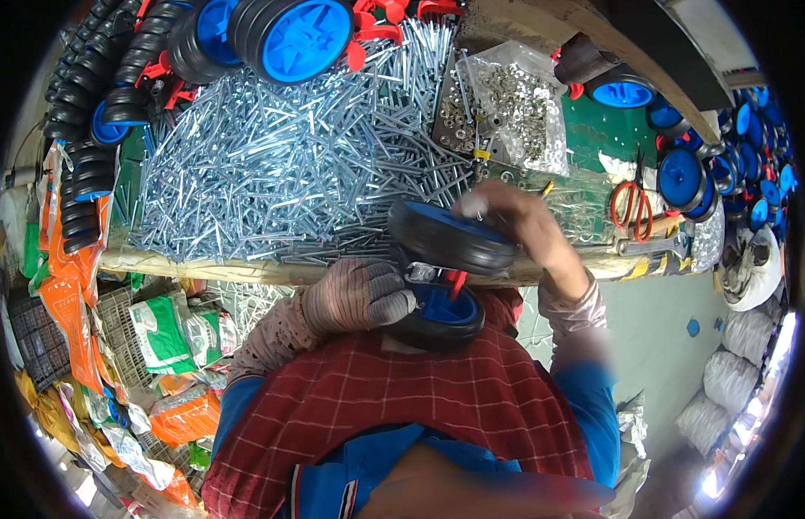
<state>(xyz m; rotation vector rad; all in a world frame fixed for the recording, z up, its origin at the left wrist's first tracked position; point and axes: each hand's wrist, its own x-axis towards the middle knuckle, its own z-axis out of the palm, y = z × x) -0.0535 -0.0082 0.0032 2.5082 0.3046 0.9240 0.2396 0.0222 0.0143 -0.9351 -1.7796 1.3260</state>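
My left hand (pixel 361 296), in a striped knit glove, is closed on a twin-wheel assembly at the bench's near edge. Its upper wheel (pixel 450 245) has a black tyre and blue hub and lies tilted; its lower wheel (pixel 441 318) is against my apron. Between the wheels a metal part and a red piece (pixel 457 283) show. My bare right hand (pixel 523 223) is over the right side of the upper wheel. Its fingers are curled together above the hub, slightly blurred; whatever they pinch is too small to make out.
A broad heap of long bolts (pixel 272 164) covers the bench's left and middle. Nuts fill a clear bag (pixel 528 112). Red-handled scissors (pixel 631 208) lie at the right. Blue-hubbed wheels (pixel 303 39) stand at the back, more wheels (pixel 682 180) at the far right.
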